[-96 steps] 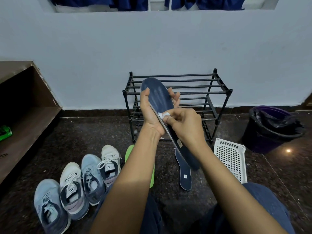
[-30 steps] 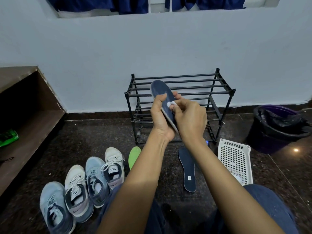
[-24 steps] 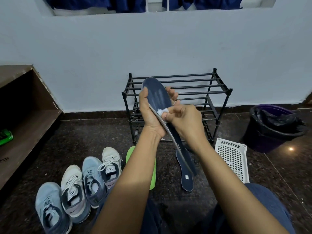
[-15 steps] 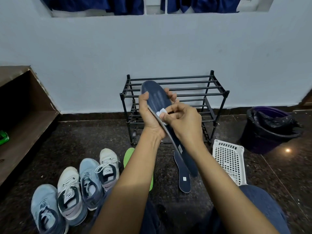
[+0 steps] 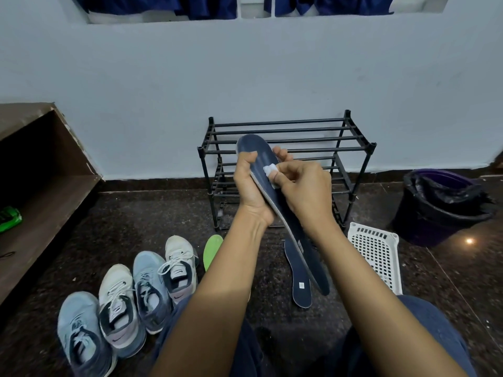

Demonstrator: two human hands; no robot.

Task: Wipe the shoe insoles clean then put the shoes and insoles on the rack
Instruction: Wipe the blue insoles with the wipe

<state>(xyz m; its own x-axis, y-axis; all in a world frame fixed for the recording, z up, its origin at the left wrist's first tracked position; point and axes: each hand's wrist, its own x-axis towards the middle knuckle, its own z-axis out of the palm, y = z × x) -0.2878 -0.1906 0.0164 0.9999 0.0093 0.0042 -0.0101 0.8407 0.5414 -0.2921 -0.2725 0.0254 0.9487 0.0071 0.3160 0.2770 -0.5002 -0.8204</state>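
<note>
Rack (image 5: 288,137) against the wall; shoes (image 5: 130,300) front-left, basket (image 5: 377,254) front-right.

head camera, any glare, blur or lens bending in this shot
Head view: one small bright glare spot on the polished floor beside the bin; light is soft and even, shadows faint. Wide-angle bending shows at the edges, where the wooden shelf splays outward. The insole, both hands and the rack look sharp.
</note>
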